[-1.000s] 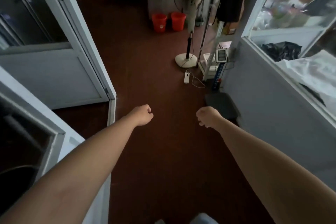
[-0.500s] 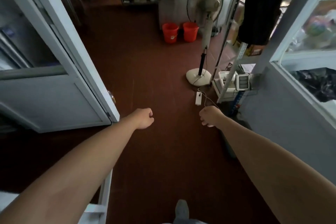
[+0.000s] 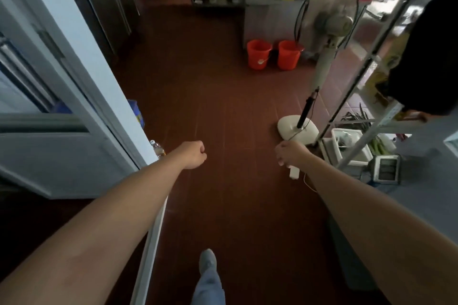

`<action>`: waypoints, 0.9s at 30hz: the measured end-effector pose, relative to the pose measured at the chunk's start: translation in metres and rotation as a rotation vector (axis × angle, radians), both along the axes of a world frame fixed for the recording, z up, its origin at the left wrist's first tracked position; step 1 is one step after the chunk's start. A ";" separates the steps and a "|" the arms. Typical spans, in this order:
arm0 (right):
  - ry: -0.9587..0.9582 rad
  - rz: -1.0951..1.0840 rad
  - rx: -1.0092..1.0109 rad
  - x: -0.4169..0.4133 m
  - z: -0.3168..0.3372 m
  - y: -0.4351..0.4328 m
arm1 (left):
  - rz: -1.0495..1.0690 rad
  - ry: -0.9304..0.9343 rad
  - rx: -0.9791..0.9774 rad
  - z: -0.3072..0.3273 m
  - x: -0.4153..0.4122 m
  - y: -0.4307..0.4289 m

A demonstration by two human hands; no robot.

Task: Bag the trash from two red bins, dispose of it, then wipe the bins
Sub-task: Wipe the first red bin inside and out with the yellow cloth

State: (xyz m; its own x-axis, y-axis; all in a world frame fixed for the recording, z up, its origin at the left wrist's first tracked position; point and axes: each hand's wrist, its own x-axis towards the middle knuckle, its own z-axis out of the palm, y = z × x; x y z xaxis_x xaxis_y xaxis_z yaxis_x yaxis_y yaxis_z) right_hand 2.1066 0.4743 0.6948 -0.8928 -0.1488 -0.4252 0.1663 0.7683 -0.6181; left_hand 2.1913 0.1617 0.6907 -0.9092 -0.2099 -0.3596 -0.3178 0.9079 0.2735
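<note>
Hands extend forward over the red-brown tiled floor, apart and holding nothing: left hand curled into a fist, right hand with fingers loosely curled. Two round red plastic bins stand side by side on the floor, well beyond the right hand, beside the white pedestal fan.

Bare left forearm and bare right forearm, uncovered right up to left hand and right hand. Below, between the hands: pale blue-grey trouser leg, loose and creased, over a plain grey round-toed shoe.
</note>
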 end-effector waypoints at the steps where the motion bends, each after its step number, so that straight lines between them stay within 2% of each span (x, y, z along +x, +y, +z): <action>1: -0.009 -0.013 0.006 -0.021 -0.003 -0.010 | -0.005 0.000 0.015 -0.002 -0.023 -0.011; 4: -0.038 -0.047 0.042 -0.084 -0.003 -0.038 | -0.028 -0.051 0.053 -0.002 -0.094 -0.044; 8: 0.023 -0.092 0.028 -0.178 0.005 -0.080 | -0.015 -0.009 0.087 0.011 -0.206 -0.089; 13: 0.014 -0.076 0.041 -0.279 0.006 -0.110 | -0.072 -0.050 0.115 0.008 -0.327 -0.110; 21: -0.003 -0.113 0.030 -0.514 -0.008 -0.133 | -0.110 -0.096 0.070 0.015 -0.533 -0.134; 24: -0.006 -0.081 -0.010 -0.611 0.010 -0.156 | -0.139 -0.158 0.010 0.035 -0.610 -0.153; 27: 0.041 -0.080 -0.117 -0.701 0.038 -0.190 | -0.077 -0.077 0.030 0.057 -0.684 -0.176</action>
